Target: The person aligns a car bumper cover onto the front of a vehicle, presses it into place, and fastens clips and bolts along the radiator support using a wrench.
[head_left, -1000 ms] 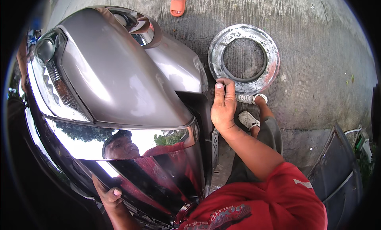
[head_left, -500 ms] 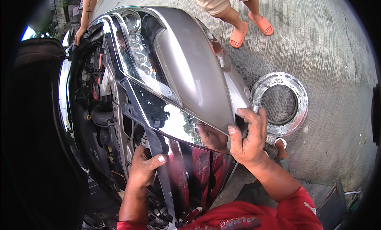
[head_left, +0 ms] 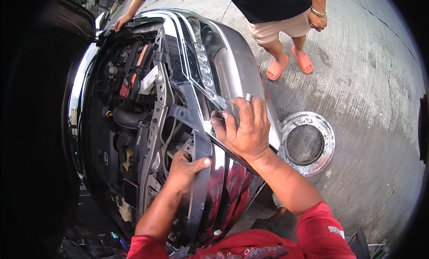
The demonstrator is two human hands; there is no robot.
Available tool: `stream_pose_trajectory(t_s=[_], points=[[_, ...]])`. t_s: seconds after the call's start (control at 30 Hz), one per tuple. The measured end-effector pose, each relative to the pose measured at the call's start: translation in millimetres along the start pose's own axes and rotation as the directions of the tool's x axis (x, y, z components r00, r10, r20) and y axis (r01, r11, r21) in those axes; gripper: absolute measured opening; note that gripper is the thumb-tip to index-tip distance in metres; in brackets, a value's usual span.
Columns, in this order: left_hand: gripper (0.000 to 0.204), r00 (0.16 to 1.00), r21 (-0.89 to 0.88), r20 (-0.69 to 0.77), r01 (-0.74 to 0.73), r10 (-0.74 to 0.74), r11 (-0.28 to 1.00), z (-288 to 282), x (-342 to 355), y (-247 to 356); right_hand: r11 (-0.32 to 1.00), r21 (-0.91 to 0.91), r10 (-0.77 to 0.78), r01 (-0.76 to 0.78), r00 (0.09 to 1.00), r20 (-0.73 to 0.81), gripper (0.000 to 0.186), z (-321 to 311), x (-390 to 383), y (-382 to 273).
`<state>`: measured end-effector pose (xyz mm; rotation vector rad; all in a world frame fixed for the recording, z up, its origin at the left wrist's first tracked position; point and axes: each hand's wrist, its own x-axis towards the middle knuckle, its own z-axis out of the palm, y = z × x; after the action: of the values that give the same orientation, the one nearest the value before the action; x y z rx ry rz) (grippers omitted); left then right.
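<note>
My left hand (head_left: 184, 170) grips the dark plastic top strip (head_left: 201, 181) of the car's grille, thumb on top and fingers hidden behind its inner edge. The shiny grille (head_left: 232, 185), with reddish reflections, faces me. My right hand (head_left: 248, 131) is bent over the corner where the grille trim meets the headlight (head_left: 204, 73). Its fingers are curled, and a short silver metal cylinder (head_left: 248, 98) sticks up beside the index finger. The rest of that piece is hidden by the hand. The grey-brown bumper (head_left: 241, 58) lies just beyond.
The open engine bay (head_left: 129, 118) is at left under the dark raised hood (head_left: 44, 125). Another person's hand (head_left: 123, 21) rests on the car's far edge. A person in orange sandals (head_left: 277, 68) stands beyond the bumper. A worn metal ring (head_left: 329, 147) lies on the concrete.
My right hand has moved left from the bumper's outer side to the headlight corner, its fingers bending down. The left hand keeps its hold on the strip. The view has shifted.
</note>
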<state>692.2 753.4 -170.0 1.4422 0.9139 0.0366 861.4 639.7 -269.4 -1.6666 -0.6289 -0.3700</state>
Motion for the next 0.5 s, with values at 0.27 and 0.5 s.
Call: stream_pose_trajectory(t_s=[0.27, 0.5], points=[[0.075, 0.997, 0.306, -0.081, 0.027, -0.002, 0.951, -40.3, -53.4, 0.9, 0.989, -0.111, -0.089, 0.102, 0.989, 0.118, 0.038, -42.6, -18.0, -45.1], [0.070, 0.914, 0.531, -0.348, 0.008, 0.210, 0.847, -121.7, -273.4, -19.6, 0.973, -0.086, -0.112, 0.215, 0.762, 0.638, 0.052, -74.7, -57.0, -117.8]])
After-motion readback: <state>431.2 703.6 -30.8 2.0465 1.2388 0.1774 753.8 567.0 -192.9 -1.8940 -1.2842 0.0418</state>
